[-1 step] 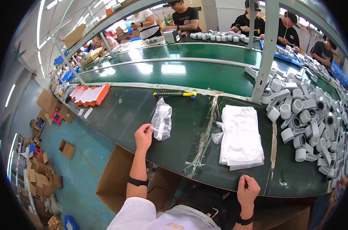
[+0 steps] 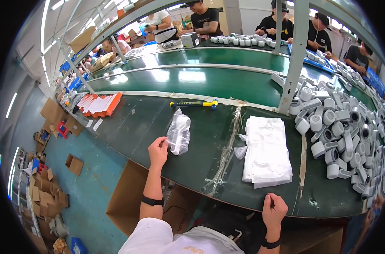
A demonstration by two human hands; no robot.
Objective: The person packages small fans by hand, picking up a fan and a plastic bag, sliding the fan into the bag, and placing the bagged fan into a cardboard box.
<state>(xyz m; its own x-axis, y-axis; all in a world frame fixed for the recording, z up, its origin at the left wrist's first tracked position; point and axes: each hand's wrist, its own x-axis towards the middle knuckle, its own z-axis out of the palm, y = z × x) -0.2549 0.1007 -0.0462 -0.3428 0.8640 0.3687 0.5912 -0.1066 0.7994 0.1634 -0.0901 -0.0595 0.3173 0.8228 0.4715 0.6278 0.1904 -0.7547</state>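
A clear plastic bag (image 2: 178, 132) with a white, long-shaped item inside lies on the dark green bench, left of the middle. My left hand (image 2: 158, 151) pinches the bag's near left edge between thumb and fingers. Resting at the bench's front edge, my right hand (image 2: 273, 209) is loosely curled, and nothing shows in it. Beyond that hand lies a flat stack of white plastic bags (image 2: 268, 150), with a crumpled clear piece (image 2: 240, 151) against its left side.
A yellow and black hammer (image 2: 194, 103) lies behind the bagged item. White-grey round-headed parts (image 2: 328, 122) are heaped on the right, beside a metal post (image 2: 293, 63). Orange and white cartons (image 2: 100, 104) sit far left. An open cardboard box (image 2: 129, 199) stands below the bench. Several people work across the green conveyor (image 2: 226, 80).
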